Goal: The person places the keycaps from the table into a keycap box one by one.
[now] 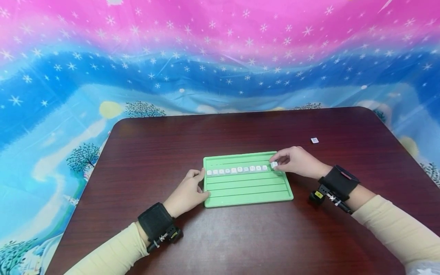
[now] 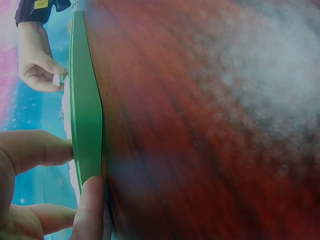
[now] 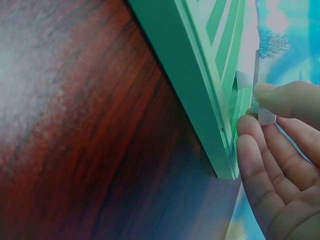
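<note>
A green grooved board (image 1: 247, 193) lies on the table, with a row of several small white letter tiles (image 1: 233, 170) along one groove. My left hand (image 1: 187, 193) holds the board's left edge, its thumb on the rim and other fingertips against the side. In the left wrist view, these fingers (image 2: 37, 150) touch the green edge. Over the board's right end, my right hand (image 1: 299, 162) pinches a white letter tile (image 1: 274, 164) between thumb and fingertips. The right wrist view shows that tile (image 3: 266, 116) just above the rim; its marking is not readable.
Another small white tile (image 1: 314, 140) lies by itself on the dark wooden table (image 1: 240, 240), beyond the right hand. A pink and blue snowflake cloth (image 1: 220, 57) hangs behind the table's far edge. Each wrist wears a black strap (image 1: 156, 220) with a small camera.
</note>
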Action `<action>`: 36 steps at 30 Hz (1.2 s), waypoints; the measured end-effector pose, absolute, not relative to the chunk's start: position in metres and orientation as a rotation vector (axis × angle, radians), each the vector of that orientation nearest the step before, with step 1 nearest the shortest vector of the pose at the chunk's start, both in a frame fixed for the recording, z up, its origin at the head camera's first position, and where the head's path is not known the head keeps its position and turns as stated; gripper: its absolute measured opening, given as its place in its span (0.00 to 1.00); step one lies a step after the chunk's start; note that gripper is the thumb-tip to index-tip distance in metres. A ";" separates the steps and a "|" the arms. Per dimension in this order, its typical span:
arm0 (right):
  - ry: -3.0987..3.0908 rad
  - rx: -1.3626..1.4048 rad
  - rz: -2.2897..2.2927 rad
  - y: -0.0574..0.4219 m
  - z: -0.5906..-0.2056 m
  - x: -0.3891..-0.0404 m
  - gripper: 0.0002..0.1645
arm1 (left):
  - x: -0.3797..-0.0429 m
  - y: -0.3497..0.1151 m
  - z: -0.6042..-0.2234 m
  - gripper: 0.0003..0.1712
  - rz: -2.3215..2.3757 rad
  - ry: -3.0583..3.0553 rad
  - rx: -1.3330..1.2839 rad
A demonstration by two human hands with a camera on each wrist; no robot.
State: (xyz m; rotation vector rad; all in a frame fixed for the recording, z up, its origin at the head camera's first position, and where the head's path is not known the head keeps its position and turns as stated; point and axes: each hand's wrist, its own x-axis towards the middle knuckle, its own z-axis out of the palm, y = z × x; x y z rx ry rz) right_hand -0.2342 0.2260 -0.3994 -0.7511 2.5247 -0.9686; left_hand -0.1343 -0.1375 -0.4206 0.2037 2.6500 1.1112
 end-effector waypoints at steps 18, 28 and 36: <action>2.531 -0.822 -0.928 0.216 -0.400 -0.233 0.13 | -0.135 -0.137 -0.420 0.47 1.105 2.641 0.194; 2.557 -0.839 -0.877 0.212 -0.402 -0.233 0.13 | -0.135 -0.136 -0.420 0.47 1.093 2.653 0.199; 2.563 -0.865 -0.870 0.212 -0.402 -0.233 0.12 | -0.135 -0.137 -0.420 0.47 1.088 2.649 0.195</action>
